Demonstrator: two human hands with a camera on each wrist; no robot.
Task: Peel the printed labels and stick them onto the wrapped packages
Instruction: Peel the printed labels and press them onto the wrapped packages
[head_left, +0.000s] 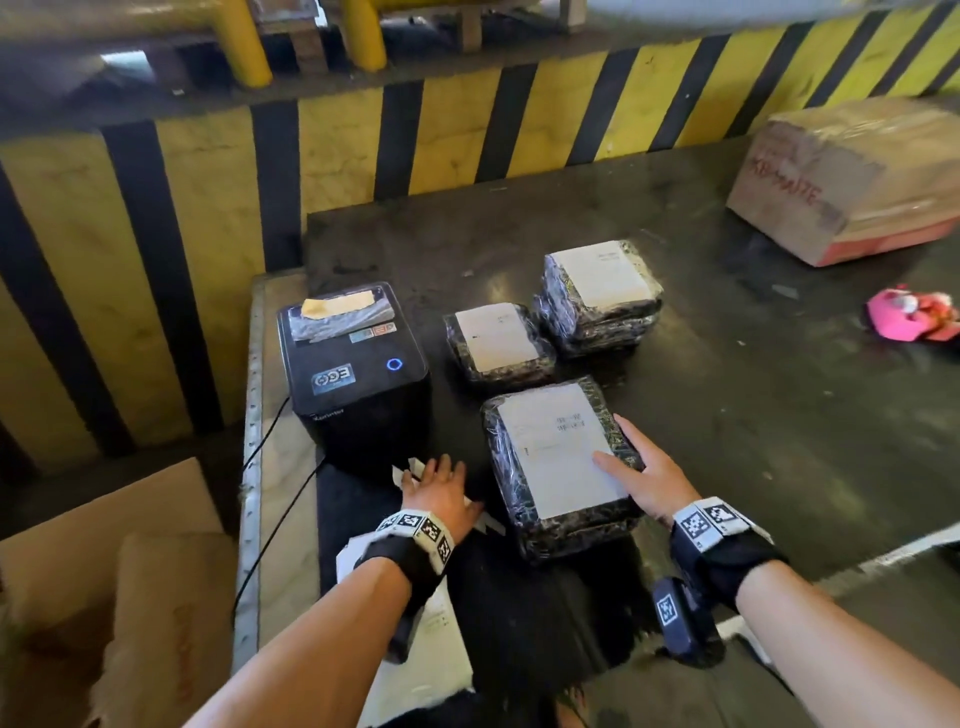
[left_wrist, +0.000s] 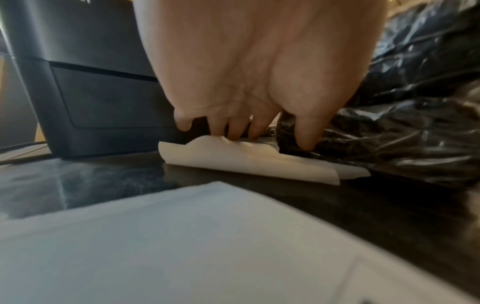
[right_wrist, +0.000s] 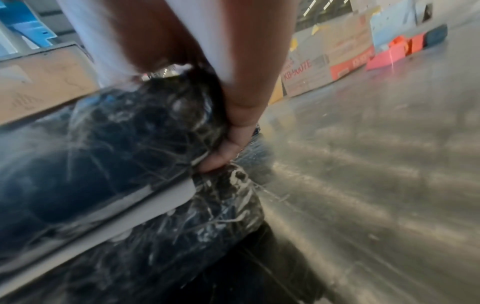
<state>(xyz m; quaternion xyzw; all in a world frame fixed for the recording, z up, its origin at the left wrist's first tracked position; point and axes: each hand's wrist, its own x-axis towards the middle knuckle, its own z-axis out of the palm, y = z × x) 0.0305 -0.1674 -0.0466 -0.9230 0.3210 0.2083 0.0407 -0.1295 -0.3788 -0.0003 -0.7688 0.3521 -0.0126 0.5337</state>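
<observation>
Steadying the nearest labelled package (head_left: 558, 462) on the table (head_left: 753, 364), the right hand (head_left: 647, 470) grips its edge, while the left hand (head_left: 441, 491) lies flat-fingered on loose backing paper (left_wrist: 249, 160) beside the printer (head_left: 356, 374), probably gathering it.

Yellow-and-black striped barrier (head_left: 332, 150), dark scuffed work surface (head_left: 727, 389), cardboard box (head_left: 852, 176)

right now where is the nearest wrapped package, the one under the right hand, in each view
Head: the nearest wrapped package lies lower centre, right hand gripping its right edge.
Left wrist: only its black wrap shows, at the right edge beside the left hand.
Right wrist: it fills the lower left, blurred, the fingers curled on its edge.
Shared landmark: the package's crinkled black plastic wrap shows in all three views.
</observation>
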